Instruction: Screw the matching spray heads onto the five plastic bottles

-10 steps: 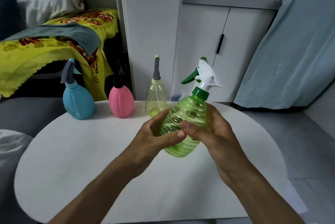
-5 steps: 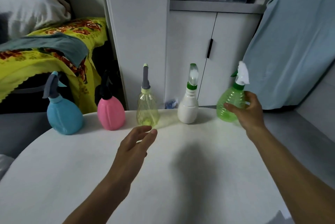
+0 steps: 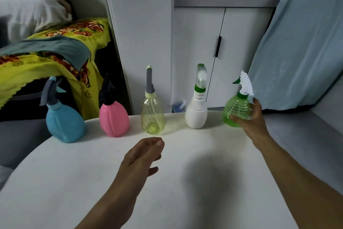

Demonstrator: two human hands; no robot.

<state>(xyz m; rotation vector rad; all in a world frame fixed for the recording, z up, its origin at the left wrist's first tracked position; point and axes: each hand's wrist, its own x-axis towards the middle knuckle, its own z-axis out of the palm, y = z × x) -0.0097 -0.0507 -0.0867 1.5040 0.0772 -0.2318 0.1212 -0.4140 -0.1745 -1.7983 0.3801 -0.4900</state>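
Hands (image 3: 249,119) around green bottle (image 3: 235,108)

right hand (image 3: 251,118) grips green bottle (image 3: 236,111) | left hand (image 3: 142,156) loosely spread above table (image 3: 55,182)

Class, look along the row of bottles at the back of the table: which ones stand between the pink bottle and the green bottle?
In the head view, two: the clear yellow bottle and the white bottle, between the pink bottle and the green bottle.

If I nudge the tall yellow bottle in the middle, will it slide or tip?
The yellow bottle looks empty and see-through, so probably light. Its tall grey spray head over a narrow base suggests it would tip rather than slide on the table.
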